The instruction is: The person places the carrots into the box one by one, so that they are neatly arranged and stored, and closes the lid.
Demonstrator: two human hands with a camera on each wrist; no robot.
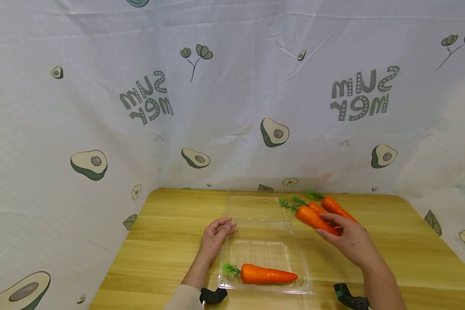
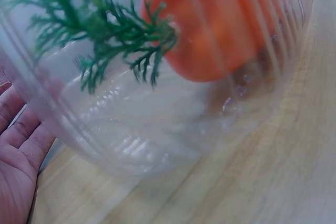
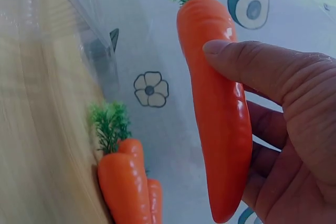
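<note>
My right hand [image 1: 350,241] pinches an orange toy carrot [image 3: 218,103] with a green leafy top, thumb on one side and fingers behind. The carrot is held raised, its top toward the far left. Two more carrots [image 1: 336,207] lie on the table beyond that hand, partly overlapped by it. An open clear plastic clamshell box [image 1: 255,247] lies in front of me, lid folded back. Another carrot [image 1: 267,274] rests lengthwise in its base near the front wall, leaves to the left. My left hand [image 1: 215,237], fingers loosely extended, rests at the box's left edge near the hinge.
The wooden table [image 1: 162,241] reaches back to a white curtain [image 1: 232,99] printed with avocados and flowers, which also hangs at both sides. The transparent lid [image 1: 255,209] lies flat toward the table's far edge. Black wrist devices [image 1: 213,296] sit on both wrists.
</note>
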